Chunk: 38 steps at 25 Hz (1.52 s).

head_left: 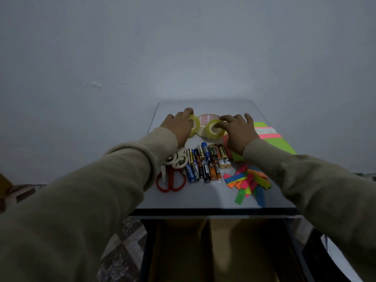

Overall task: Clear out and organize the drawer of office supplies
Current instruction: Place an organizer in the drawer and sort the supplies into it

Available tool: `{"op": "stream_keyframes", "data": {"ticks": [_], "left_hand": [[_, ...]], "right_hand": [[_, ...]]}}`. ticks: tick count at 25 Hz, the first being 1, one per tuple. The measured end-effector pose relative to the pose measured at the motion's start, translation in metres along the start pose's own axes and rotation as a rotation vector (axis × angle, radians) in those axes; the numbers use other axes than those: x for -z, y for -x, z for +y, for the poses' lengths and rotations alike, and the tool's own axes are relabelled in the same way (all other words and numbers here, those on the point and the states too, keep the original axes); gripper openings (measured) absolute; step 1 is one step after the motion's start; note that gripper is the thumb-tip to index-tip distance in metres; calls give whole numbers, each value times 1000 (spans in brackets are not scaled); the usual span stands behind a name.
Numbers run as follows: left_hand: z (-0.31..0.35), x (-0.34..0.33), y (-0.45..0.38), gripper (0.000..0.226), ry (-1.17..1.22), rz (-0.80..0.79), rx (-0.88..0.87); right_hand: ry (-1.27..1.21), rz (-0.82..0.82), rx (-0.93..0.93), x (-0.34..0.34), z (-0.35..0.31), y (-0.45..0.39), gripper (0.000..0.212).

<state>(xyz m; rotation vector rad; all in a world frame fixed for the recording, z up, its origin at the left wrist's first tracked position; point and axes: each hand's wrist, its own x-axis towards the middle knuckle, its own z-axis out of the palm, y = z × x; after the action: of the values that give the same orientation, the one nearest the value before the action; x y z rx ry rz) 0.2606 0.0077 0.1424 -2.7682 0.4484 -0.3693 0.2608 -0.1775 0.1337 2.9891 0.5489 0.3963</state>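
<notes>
Frame centre: left hand grips a yellowish tape roll on the grey tabletop; right hand pinches a 2nd roll just beside it (fingertips in the core). Batteries lie below them, scissors lower left.

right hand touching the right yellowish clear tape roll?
Touching. Head view: right hand fingers rest on the right yellowish clear tape roll, over its core hole.
</notes>
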Motion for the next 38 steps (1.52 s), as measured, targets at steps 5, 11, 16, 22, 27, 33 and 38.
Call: {"op": "stream_keyframes", "data": {"ticks": [5, 11, 16, 22, 27, 33, 38], "left_hand": [[2, 16, 29, 59, 177, 339, 42], [13, 49, 61, 45, 413, 713, 203], [27, 78, 97, 34, 540, 632, 203], [40, 81, 165, 31, 459, 469, 97], [49, 67, 224, 34, 410, 340, 49], [54, 63, 274, 44, 465, 56, 47], [51, 43, 289, 63, 595, -14, 69]], "right_hand": [[-250, 188, -67, 9, 2, 13, 58], [-549, 483, -3, 33, -4, 48, 48], [-654, 488, -27, 58, -17, 85, 32], [-458, 315, 51, 66, -39, 136, 28], [-399, 17, 109, 56, -72, 183, 33], [-324, -302, 145, 39, -105, 217, 51], [-297, -489, 137, 14, -120, 231, 67]]}}
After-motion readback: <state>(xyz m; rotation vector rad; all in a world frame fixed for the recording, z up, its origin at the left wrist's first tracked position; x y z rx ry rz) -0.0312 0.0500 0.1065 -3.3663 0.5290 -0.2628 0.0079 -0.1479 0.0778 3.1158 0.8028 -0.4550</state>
